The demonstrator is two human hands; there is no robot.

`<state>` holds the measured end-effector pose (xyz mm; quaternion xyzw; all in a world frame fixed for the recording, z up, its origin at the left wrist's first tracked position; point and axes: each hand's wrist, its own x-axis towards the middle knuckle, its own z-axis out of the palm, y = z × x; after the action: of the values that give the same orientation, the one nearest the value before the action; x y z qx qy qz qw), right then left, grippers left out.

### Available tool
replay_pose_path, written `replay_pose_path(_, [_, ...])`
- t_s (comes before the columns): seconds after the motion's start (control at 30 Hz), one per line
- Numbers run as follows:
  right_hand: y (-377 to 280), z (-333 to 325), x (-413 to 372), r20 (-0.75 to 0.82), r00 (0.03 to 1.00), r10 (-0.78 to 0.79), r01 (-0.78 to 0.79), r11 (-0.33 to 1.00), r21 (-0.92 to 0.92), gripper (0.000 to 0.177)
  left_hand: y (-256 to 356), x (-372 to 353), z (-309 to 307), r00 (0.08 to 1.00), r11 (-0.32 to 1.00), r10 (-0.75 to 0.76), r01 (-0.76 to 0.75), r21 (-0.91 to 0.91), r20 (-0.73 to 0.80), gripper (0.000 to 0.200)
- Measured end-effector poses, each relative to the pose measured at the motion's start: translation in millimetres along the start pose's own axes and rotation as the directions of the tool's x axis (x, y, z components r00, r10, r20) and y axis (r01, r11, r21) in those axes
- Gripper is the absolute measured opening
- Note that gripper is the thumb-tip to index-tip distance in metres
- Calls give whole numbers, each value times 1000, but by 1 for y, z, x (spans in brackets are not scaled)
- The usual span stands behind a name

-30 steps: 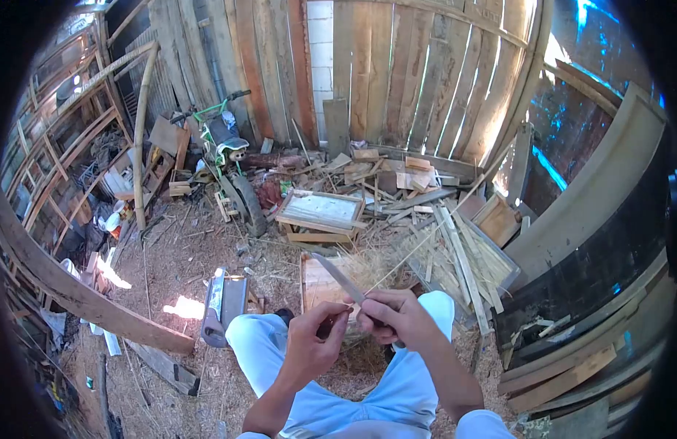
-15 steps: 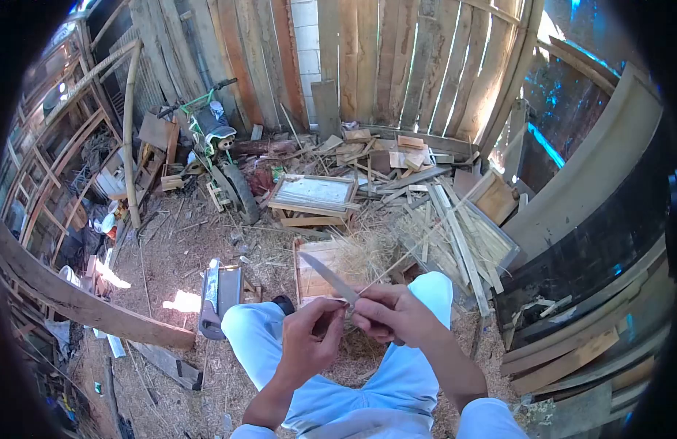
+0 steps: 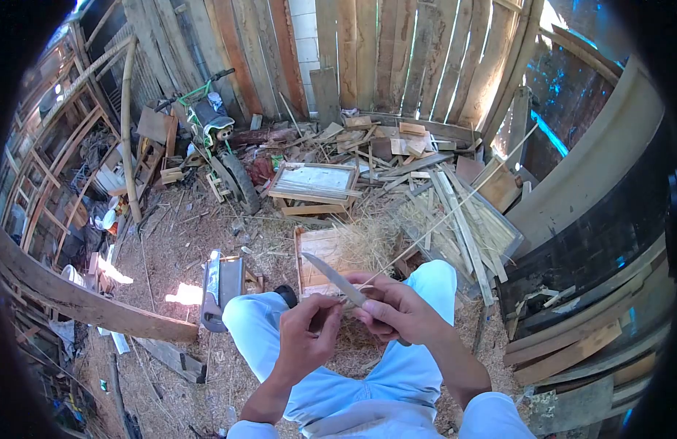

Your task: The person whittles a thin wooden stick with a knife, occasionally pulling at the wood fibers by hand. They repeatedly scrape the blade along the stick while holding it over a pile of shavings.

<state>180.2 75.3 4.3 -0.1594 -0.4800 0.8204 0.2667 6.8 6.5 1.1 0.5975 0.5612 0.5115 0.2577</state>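
Note:
My right hand is wrapped round the handle of a knife, whose blade points up and to the left. A long thin strip runs from between my hands toward the upper right. Close beside the knife, my left hand pinches the near end of the strip, which is partly hidden by the fingers. Both hands are above my lap, between my knees in light blue trousers.
A wooden tray with shavings lies beyond my hands. A dark rectangular object stands left of my knee. Farther off are a framed panel, wood scraps and a small motorbike. A beam crosses the left.
The long strip now extends farther toward the upper right and shows more clearly. My hands and the knife have shifted only slightly. The view has moved a little.

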Motion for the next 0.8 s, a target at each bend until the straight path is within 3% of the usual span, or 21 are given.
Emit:
replay_pose_path(0.13, [5, 0, 7, -82, 996, 41, -53, 987, -149, 37, -3, -2, 2, 1000, 1000, -2, 2, 9, 2, 6])
replay_pose_path(0.23, [-4, 2, 6, -103, 995, -10, -4, 991, -135, 35, 5, -1, 2, 999, 999, 20, -22, -33, -46, 6])
replay_pose_path(0.3, [-16, -5, 1, -231, 973, -14, 14, 1000, -4, 34, 5, -4, -3, 1000, 1000, -15, 14, 27, 2, 5])
replay_pose_path(0.4, [-21, -8, -1, -193, 981, 5, 17, 993, 113, 34, 1, -5, -3, 998, 999, -48, 48, 8, 26, 5])
replay_pose_path(0.47, [-18, -1, -1, -156, 985, 78, -62, 993, 104, 32, 2, -2, -2, 998, 999, -30, 29, 19, 46, 5])
replay_pose_path(0.53, [-9, 6, 4, -55, 986, 156, -158, 986, -46, 33, 2, 0, 0, 998, 1000, -12, 10, 29, 68, 5])
replay_pose_path(0.67, [-14, 3, 4, -147, 988, 52, -74, 986, -148, 29, 8, 0, 1, 996, 999, -26, 30, -45, 89, 10])
replay_pose_path(0.8, [-15, 1, -1, -147, 987, 71, -87, 990, -109, 28, 6, -1, 2, 994, 999, 28, -24, -38, 103, 14])
